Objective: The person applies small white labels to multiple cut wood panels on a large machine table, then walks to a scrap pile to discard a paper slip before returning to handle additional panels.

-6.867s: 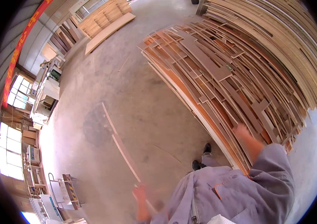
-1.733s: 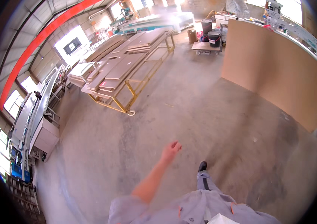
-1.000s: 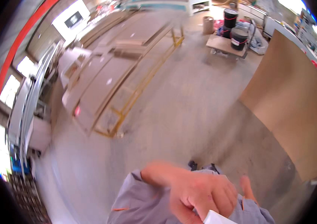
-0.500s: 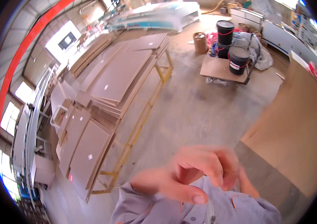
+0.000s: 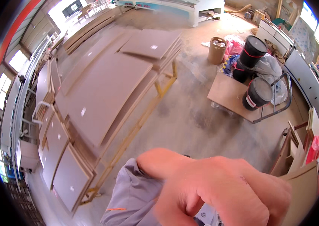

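My left hand [image 5: 212, 184] is large and blurred in front of my chest at the lower middle. Its forearm comes out of a grey sleeve [image 5: 129, 188] at the left. The fingers are curled toward the thumb, leaving a small gap through which a shirt button shows. Their tips are hidden, so what they hold, if anything, cannot be made out. Partly behind it, my right hand [image 5: 274, 188] is a smeared patch of skin at the lower right, close to or touching the left. Its fingers are hidden.
Large brown boards [image 5: 103, 86] lie stacked on a yellow metal frame [image 5: 133, 139] at the left. A flat trolley [image 5: 223, 88] carries black buckets [image 5: 259, 90]. Beside it stand a brown drum [image 5: 216, 51] and plastic bags. Board offcuts [image 5: 295, 150] lean at the right.
My hands have come closer to the camera and shifted right. The view has turned, so the trolley and board stack look nearer, and the large board at the right has mostly left view.
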`<state>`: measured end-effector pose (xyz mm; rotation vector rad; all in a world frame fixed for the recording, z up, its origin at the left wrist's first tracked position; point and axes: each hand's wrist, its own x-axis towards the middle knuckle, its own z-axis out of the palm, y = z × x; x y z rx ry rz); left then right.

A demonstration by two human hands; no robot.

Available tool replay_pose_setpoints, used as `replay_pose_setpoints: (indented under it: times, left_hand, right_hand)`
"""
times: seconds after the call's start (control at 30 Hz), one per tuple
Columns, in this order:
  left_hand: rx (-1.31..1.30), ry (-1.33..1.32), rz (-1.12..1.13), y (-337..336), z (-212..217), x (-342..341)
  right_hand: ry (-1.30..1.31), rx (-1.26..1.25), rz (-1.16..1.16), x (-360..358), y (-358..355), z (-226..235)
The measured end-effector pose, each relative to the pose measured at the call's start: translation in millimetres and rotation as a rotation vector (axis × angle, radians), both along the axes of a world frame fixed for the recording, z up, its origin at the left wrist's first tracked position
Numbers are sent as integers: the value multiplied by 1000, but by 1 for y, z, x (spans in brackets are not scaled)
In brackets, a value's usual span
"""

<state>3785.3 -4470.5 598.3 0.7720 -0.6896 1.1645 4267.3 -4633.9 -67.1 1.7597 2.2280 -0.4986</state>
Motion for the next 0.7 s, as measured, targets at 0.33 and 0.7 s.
replay_pose_setpoints:
  times: [0.33, 0.7]
  left_hand:
    - [-267, -132, 133, 351, -11, 43]
    - [-63, 132, 239, 748, -8, -18]
  right_hand:
    - [480, -519, -1057, -86, 298, 50]
    - [1093, 319, -557, -199, 1063, 227]
